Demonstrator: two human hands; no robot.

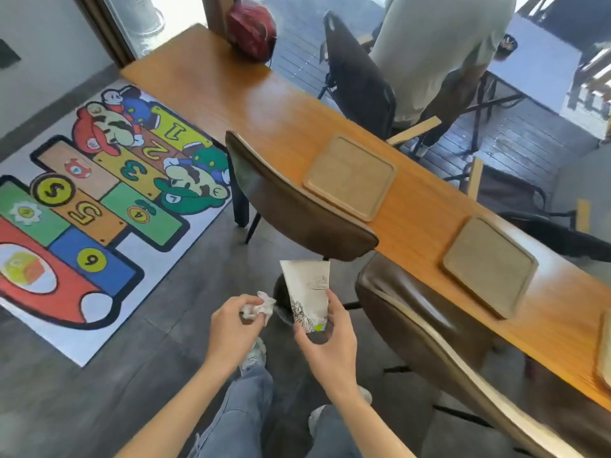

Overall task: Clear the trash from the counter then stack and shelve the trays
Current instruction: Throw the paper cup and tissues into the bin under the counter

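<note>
My right hand (325, 338) grips a printed paper cup (308, 292) near its base, held over the floor below the counter. My left hand (231, 325) pinches a crumpled white napkin (259, 307) just left of the cup. On the long wooden counter (264, 110) lie two bare wooden trays: one (350, 176) in the middle and one (489, 264) further right. The edge of a third tray (605, 355) shows at the right border.
Two brown leather chairs (297, 209) (429, 328) stand pushed against the counter's near side. A red helmet (251, 26) sits at the counter's far end. A colourful hopscotch rug (99, 200) covers the floor at left. A person (439, 54) stands beyond the counter.
</note>
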